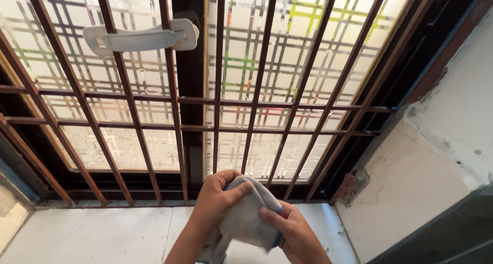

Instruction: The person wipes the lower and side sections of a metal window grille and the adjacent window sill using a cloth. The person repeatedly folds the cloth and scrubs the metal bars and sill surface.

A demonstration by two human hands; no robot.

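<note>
Grey cloth point(245, 218) is bunched between both hands, low over the pale sill point(102, 233): the left hand point(215, 200) is closed over its top with the thumb pinching the fold, and the right hand point(290, 233) pinches its lower edge from the other side. Its length hangs down towards the wrists. Brown window bars point(257, 100) stand just beyond the knuckles, the left hand nearer them, with the white handle point(141, 37) well above.
</note>
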